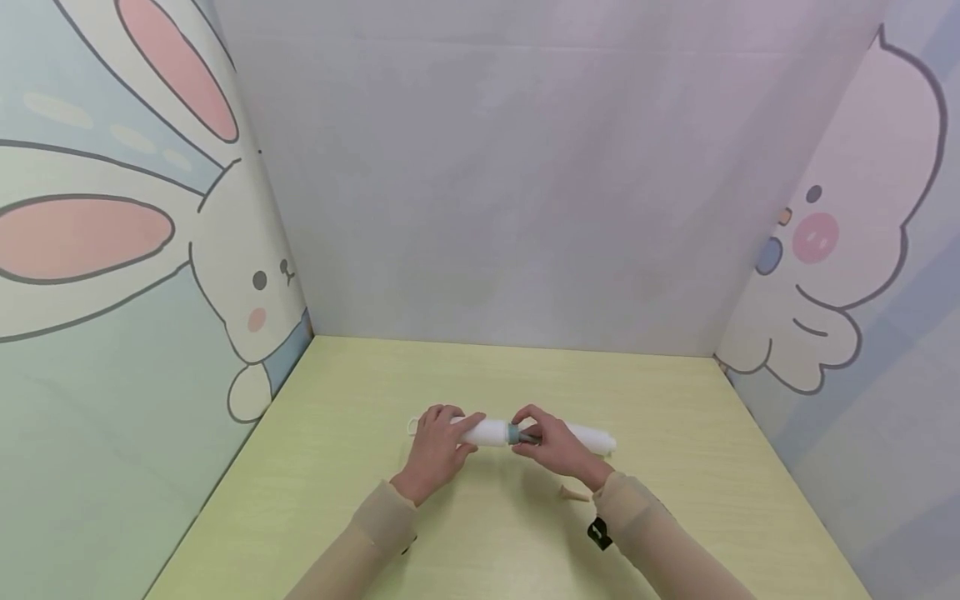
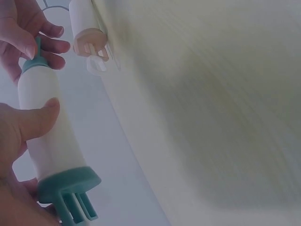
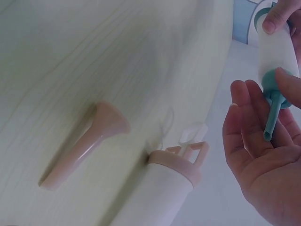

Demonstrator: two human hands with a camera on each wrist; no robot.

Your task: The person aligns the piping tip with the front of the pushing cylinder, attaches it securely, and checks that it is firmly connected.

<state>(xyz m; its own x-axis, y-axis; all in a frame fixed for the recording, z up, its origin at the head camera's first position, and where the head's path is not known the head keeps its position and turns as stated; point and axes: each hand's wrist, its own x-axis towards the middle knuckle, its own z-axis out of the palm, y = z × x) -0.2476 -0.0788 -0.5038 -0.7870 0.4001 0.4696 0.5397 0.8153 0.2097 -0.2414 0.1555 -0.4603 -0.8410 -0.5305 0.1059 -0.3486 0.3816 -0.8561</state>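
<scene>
A white cylindrical tube (image 1: 489,432) with teal ends lies sideways between my hands. My left hand (image 1: 437,454) grips its body, thumb across the white wall in the left wrist view. Below that hand is the tube's teal flanged end (image 2: 70,186) with slotted prongs. At the other end my right hand (image 1: 558,448) holds the teal funnel-shaped nozzle (image 3: 273,113) against the tube. The right thumb rests on the nozzle's wide part, fingers behind it; its thin hollow spout points into the palm.
A second white tube (image 3: 155,197) with a peach pronged end lies on the table, just beyond my right hand. Closer to me is a loose peach nozzle (image 3: 87,148). Cartoon-printed panels (image 1: 480,183) stand around the pale wooden table (image 1: 360,383) at the back and sides.
</scene>
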